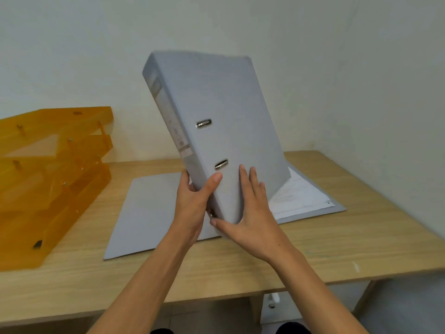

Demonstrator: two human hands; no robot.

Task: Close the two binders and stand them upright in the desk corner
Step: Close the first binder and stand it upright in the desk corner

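Pale walls meet in a corner at the far right, behind a light wooden desk [313, 249]. Orange stacked trays [53, 179] sit on its left side.

One closed binder [216, 121] is held up off the desk, tilted with its top leaning far and left, its long axis running from the hands up toward the wall. Its spine faces left and the cover with two metal slots faces the camera. The left hand [192, 208] wraps the lower spine, its fingers [185, 179] curled behind and the thumb on the cover. The right hand [252, 213] lies flat and spread against the lower cover, thumb hooked under the bottom edge. Both grip firmly at the binder's near, low end.

Beneath it the open binder [149, 213] lies flat on the desk, its cover spread to the left and its papers [298, 196] showing on the right.

The corner lies far and right of the hands, beyond the open binder. I judge the held binder must swing upright and travel right and away, with the right hand nearer that side.
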